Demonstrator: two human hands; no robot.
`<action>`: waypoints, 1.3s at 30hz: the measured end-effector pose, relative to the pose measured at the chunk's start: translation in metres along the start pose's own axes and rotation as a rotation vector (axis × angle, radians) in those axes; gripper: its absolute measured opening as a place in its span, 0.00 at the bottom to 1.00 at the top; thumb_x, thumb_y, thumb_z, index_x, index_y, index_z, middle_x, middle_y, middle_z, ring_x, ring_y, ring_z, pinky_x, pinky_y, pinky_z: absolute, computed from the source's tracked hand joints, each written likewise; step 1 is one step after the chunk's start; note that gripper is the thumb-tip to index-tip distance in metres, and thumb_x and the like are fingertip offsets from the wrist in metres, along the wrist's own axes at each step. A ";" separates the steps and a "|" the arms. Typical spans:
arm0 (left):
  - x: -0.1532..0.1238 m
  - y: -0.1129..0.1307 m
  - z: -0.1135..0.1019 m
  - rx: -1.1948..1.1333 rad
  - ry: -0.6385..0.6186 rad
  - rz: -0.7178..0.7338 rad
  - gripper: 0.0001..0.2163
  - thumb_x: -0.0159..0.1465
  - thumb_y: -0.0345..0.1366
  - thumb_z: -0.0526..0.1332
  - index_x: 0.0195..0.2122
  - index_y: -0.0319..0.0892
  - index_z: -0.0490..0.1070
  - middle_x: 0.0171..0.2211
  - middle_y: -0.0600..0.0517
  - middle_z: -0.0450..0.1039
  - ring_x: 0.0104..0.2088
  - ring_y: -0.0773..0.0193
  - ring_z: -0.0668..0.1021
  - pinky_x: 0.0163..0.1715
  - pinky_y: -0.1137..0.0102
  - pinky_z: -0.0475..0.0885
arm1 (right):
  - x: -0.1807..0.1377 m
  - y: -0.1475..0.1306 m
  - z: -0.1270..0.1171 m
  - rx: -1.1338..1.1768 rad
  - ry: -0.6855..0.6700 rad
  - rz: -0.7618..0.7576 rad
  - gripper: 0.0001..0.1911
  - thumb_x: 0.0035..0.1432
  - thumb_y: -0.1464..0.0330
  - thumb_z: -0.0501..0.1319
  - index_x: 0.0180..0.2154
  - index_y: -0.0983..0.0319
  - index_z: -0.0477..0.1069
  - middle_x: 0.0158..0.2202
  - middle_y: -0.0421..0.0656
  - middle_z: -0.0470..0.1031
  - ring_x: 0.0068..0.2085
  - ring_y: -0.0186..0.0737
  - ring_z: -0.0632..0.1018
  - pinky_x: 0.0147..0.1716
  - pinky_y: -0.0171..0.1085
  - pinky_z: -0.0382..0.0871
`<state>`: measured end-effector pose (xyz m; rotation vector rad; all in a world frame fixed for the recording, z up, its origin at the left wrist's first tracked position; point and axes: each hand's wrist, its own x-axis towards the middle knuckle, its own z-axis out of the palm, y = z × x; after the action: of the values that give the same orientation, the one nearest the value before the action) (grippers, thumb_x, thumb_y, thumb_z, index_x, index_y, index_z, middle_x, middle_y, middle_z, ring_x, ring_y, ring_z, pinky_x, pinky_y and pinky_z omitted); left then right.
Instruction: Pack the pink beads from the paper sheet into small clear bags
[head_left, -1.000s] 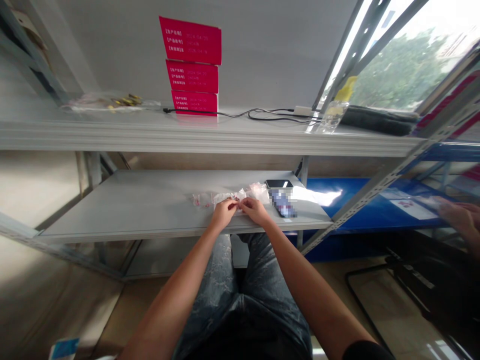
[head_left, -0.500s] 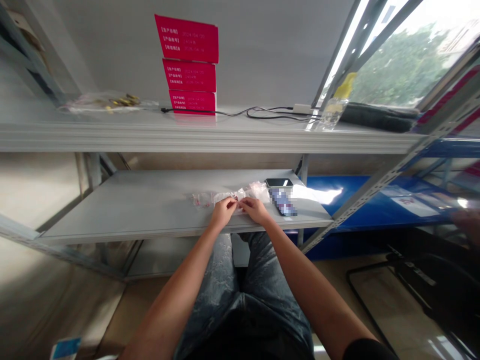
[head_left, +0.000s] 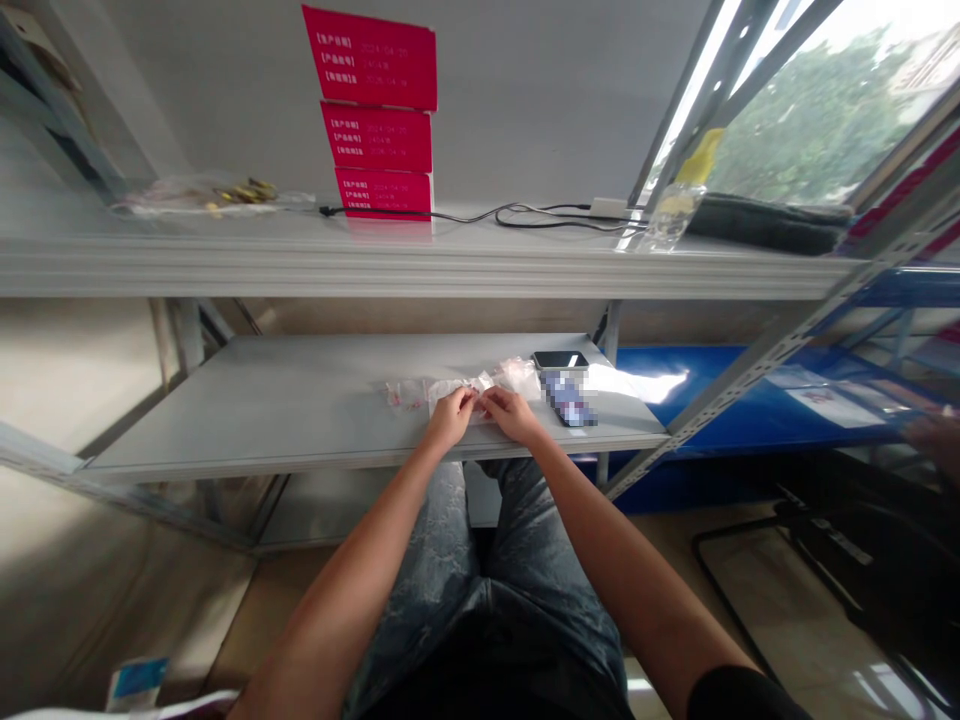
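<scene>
My left hand (head_left: 450, 417) and my right hand (head_left: 510, 412) meet over the lower grey shelf (head_left: 300, 410), fingertips pinched close together. What they pinch is too small to make out. Beneath and behind them lies a thin white plastic sheet or bag (head_left: 444, 388). A clear bag with a pinkish tint (head_left: 517, 373) rests just past my right hand. Left of my left hand is a small clear bag (head_left: 405, 396) with tiny reddish pieces. Two phones lie to the right: a dark-screened phone (head_left: 560, 360) and one with a blurred-out screen (head_left: 570, 400).
On the upper shelf (head_left: 450, 270) stand stacked red boxes (head_left: 379, 140), a black cable (head_left: 465, 216), a bottle with a yellow top (head_left: 686, 190) and a bag with gold-coloured pieces (head_left: 247, 192). A slanted metal post (head_left: 742, 365) borders the right side. A blurred hand (head_left: 934, 440) shows at the far right.
The view has shifted slightly, so the shelves and boxes sit a little higher. My hands stay together at the same spot, with only slight finger movement.
</scene>
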<state>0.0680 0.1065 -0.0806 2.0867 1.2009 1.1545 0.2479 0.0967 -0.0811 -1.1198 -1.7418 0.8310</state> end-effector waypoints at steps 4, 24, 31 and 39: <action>0.013 0.011 0.001 -0.004 0.002 0.008 0.07 0.68 0.30 0.56 0.39 0.43 0.74 0.33 0.49 0.79 0.33 0.59 0.80 0.35 0.69 0.73 | 0.002 -0.009 -0.002 -0.022 0.123 0.007 0.13 0.64 0.57 0.59 0.38 0.60 0.73 0.32 0.43 0.79 0.30 0.39 0.78 0.34 0.38 0.72; -0.006 0.061 -0.030 -0.575 -0.153 -0.196 0.07 0.61 0.33 0.50 0.29 0.44 0.64 0.25 0.53 0.72 0.25 0.65 0.75 0.28 0.71 0.71 | -0.009 -0.079 0.001 0.533 -0.094 0.152 0.14 0.59 0.57 0.60 0.28 0.58 0.63 0.24 0.39 0.69 0.25 0.36 0.71 0.27 0.36 0.67; -0.011 0.067 -0.038 -0.420 -0.236 -0.150 0.10 0.65 0.36 0.52 0.27 0.44 0.66 0.23 0.53 0.71 0.26 0.64 0.74 0.29 0.70 0.69 | -0.024 -0.072 0.000 0.531 -0.083 0.170 0.13 0.59 0.59 0.62 0.27 0.59 0.66 0.23 0.39 0.70 0.26 0.36 0.71 0.28 0.36 0.66; -0.020 0.069 -0.046 -0.206 -0.273 -0.128 0.10 0.64 0.35 0.54 0.25 0.43 0.63 0.22 0.57 0.63 0.24 0.66 0.68 0.26 0.71 0.60 | -0.047 -0.059 -0.014 0.421 -0.054 0.154 0.11 0.60 0.64 0.60 0.27 0.61 0.69 0.21 0.38 0.72 0.24 0.34 0.70 0.28 0.35 0.64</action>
<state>0.0566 0.0531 -0.0147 1.9097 1.0241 0.8638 0.2506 0.0327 -0.0393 -0.9578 -1.4428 1.2653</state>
